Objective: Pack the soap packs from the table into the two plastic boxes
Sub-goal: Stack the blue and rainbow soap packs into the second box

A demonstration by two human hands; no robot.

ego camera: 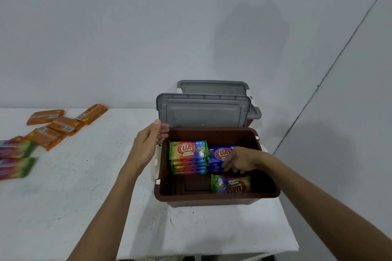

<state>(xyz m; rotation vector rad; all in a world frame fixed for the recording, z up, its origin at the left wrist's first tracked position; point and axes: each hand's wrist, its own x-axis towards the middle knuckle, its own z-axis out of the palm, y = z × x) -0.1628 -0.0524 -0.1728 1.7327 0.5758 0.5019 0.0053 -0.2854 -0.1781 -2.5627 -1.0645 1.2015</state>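
Standing on the desk (63,197), a brown plastic box (212,197), grey lid (203,112) up, second box (212,88) behind. Left hand (146,146) by its left rim, fingers loose. Right hand (241,160) inside, fingers on the blue soap pack (218,154); gripping or not, cannot tell. Rainbow soap packs (187,157) beside it. Orange soap packs (57,127) on the desk.

Plain pale-grey wall (127,27) fills everything above & behind the left fingers (163,129). Thin dark diagonal line (318,85) on it, up & right of the right fingers (228,165), rising to top-right edge. Soft shadow (250,38) on wall, high above both. Darker shadow patch (318,142) further right of right fingers.
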